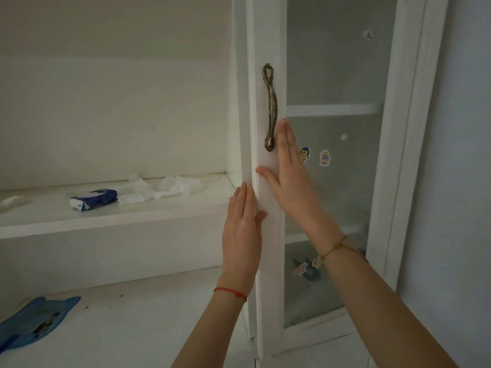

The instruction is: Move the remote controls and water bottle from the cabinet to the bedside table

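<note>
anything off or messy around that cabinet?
Some mess, no damage. Crumpled white tissues lie loose on the open shelf beside a torn-open blue packet. Cartoon stickers dot the glass door, which both flat hands, left and right, press on.

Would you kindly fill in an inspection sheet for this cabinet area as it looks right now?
Surface: white open shelf, with a lower ledge beneath it.
Job's things: nothing seen; no remote controls or water bottle in view.
Clutter: blue-and-white packet and crumpled white tissue on the shelf; blue flat item on the ledge.
Hands: left hand flat against the cabinet door's edge; right hand flat on the door frame, beside the metal handle.
Cables: nothing seen.
Surroundings: frosted glass door panel with stickers; grey wall to the right.
</note>
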